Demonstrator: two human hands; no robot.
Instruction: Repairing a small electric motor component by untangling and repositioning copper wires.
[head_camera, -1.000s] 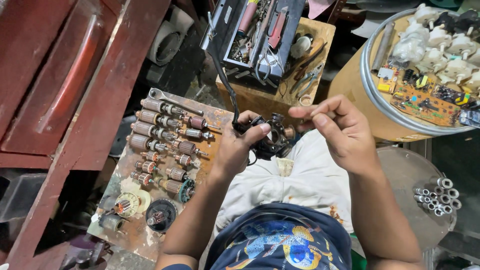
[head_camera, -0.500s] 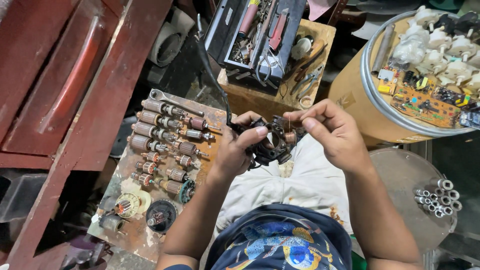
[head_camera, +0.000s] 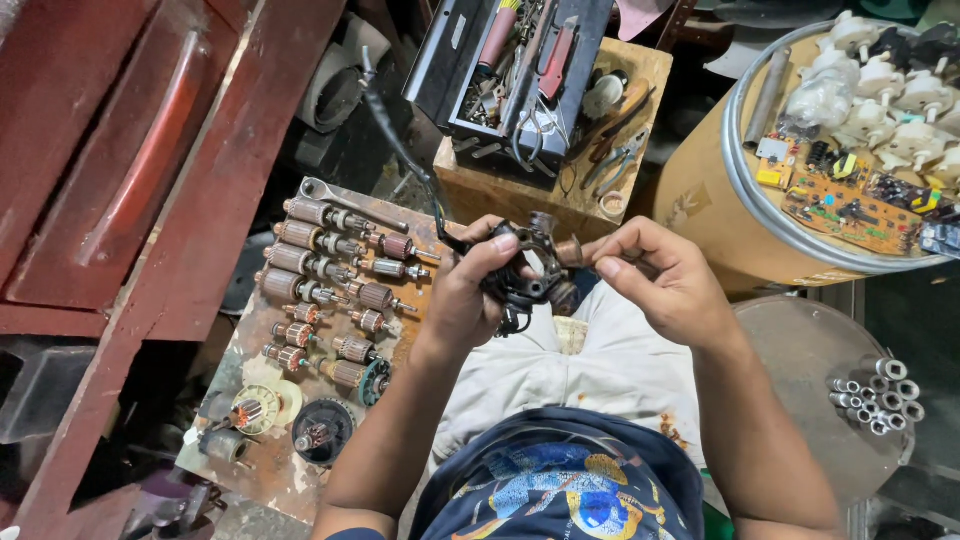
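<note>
**Steadily holding the small motor part over our lap**

Now our left hand (head_camera: 470, 300) is wrapped around a dark motor assembly (head_camera: 525, 268) with a black cable (head_camera: 400, 150) trailing up from it, held above our lap. Our right hand (head_camera: 665, 285) pinches at its right edge with fingertips closed. To work it well, we judge the left grip should stay firm while the right makes small, careful pulls. Armatures (head_camera: 320, 270) lie in rows on the worktop (head_camera: 265, 470) just left.
</note>
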